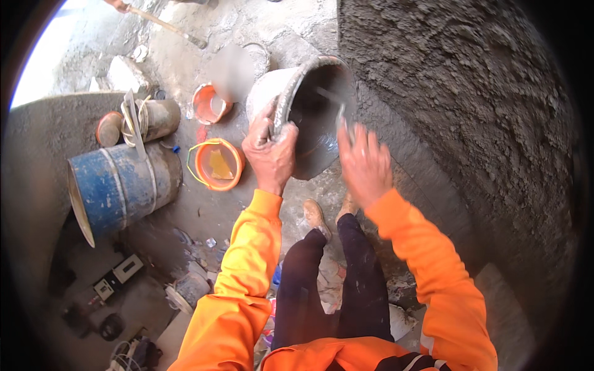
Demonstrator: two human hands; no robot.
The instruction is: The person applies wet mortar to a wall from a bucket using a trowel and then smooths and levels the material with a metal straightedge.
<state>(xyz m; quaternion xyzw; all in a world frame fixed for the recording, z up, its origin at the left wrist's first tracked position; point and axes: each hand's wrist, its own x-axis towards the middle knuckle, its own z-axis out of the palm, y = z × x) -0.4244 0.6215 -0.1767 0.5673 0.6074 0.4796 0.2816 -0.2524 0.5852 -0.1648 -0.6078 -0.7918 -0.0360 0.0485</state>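
Observation:
A large pale bucket (265, 89) is tilted toward me, its dark inside wet and coated with grey residue. My left hand (272, 151) is closed on the near left part of its rim. In front of the opening, my right hand (365, 164) is closed round the handle of a trowel (341, 112). The trowel's blade reaches into the bucket's mouth and is smeared by motion. Just left of the bucket stands an orange bucket (200, 162) with a yellow-green handle and something yellowish inside.
A rough plastered wall (470, 80) rises on the right. To the left lie a blue drum (105, 182) and a smaller container (162, 117). A second orange bucket (201, 102) stands farther off. Another person's hand (116, 5) holds a wooden-handled tool (158, 21). Rubble surrounds my feet.

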